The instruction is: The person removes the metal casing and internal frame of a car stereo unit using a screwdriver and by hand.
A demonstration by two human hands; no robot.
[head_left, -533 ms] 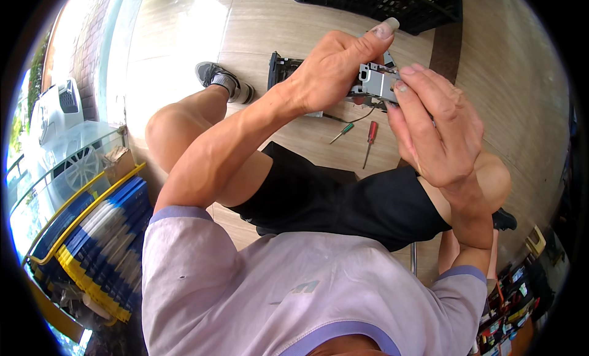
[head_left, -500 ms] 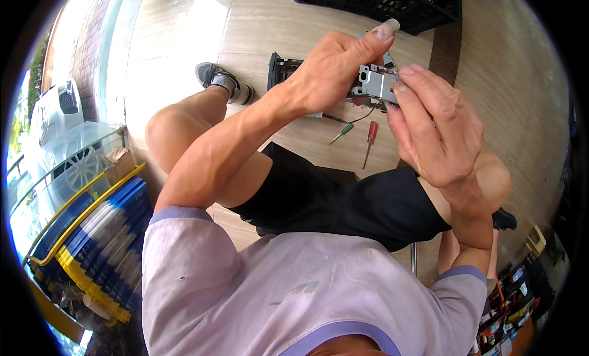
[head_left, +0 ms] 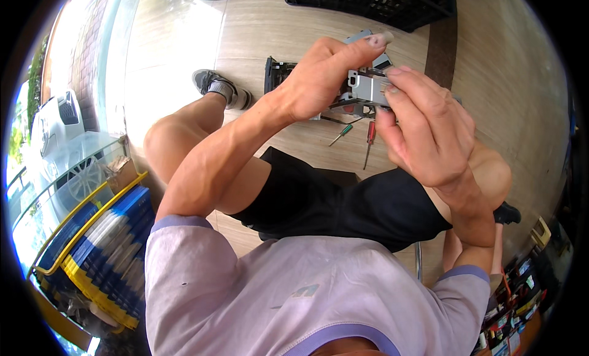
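Observation:
Out in front of my knees, my left hand (head_left: pixel 320 81) is closed around a silver metal assembly (head_left: pixel 367 87), its thumb stretched along the top. The assembly is boxy, with a slot-shaped hole at its left end and darker parts below. My right hand (head_left: pixel 429 123) pinches its right end with bent fingers; the fingertips partly cover that end. Behind my left hand a black device frame (head_left: pixel 279 75) lies on the floor, mostly hidden. A small green-handled screwdriver (head_left: pixel 341 134) and a red-handled screwdriver (head_left: pixel 370 142) lie on the tiles below the hands.
At the far side stands a black plastic crate (head_left: pixel 374 9). A glass-topped rack (head_left: pixel 80 166) holding blue and yellow packets is at my left. Various small goods (head_left: pixel 512 307) sit at the lower right. My legs frame the work area.
Both hands and the metal assembly have shifted slightly left and down in the picture. The assembly is turned a little, and my right fingers have moved along its right end.

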